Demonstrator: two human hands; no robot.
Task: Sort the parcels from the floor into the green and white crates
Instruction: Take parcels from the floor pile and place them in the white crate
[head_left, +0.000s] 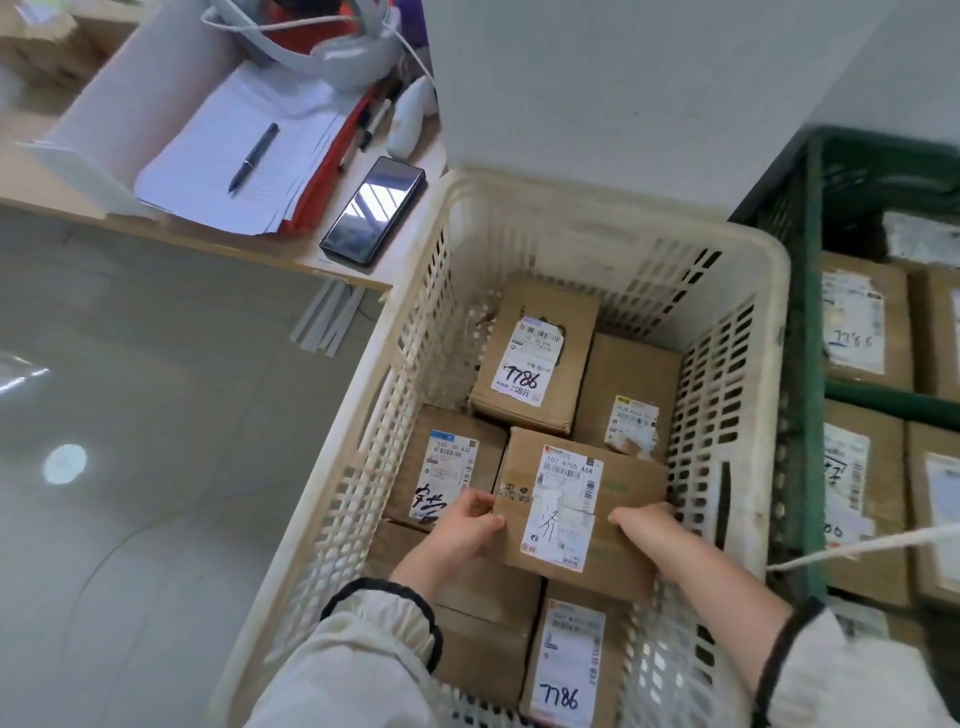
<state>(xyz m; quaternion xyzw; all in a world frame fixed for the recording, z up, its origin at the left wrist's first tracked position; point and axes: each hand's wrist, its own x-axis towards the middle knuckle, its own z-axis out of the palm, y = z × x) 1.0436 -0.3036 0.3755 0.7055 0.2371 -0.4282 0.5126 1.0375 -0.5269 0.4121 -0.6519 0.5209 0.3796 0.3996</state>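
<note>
A brown cardboard parcel (618, 483) with a white shipping label lies inside the white crate (613, 228), on top of other parcels. My left hand (467, 525) grips its left edge and my right hand (649, 525) grips its right edge. Several more labelled parcels fill the crate, among them one marked 7786 (535, 348) at the back and another (566, 670) at the near side. The green crate (802, 364) stands directly to the right and holds several cardboard parcels (865, 327).
A low desk (182, 234) at the upper left carries papers with a pen (253, 157), a black phone (372, 210) and a white headset (353, 57). Glossy grey floor (156, 441) spreads to the left. A white wall (623, 93) rises behind the crates.
</note>
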